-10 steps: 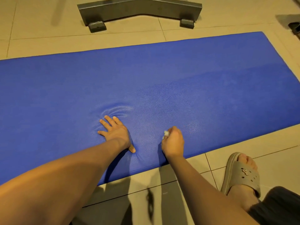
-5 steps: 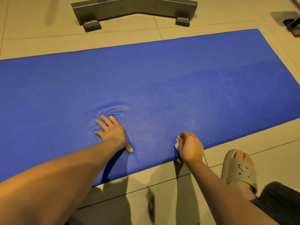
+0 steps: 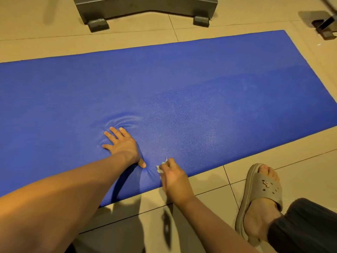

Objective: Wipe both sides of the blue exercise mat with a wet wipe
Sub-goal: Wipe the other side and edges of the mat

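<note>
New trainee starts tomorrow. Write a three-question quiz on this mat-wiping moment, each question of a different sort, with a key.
1. True or false: the left hand presses flat on the blue mat.
2. What holds the wet wipe? A) the left hand B) the right hand C) nothing, it lies loose
3. Fill in: the wet wipe is by the mat's ____ edge (near or far, from the person).
Key: 1 true; 2 B; 3 near.

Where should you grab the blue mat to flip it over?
Probably by its near long edge, from the person's side. The mat lies flat on the floor, soft and thin, and that edge sits bare beside the right hand.
</note>
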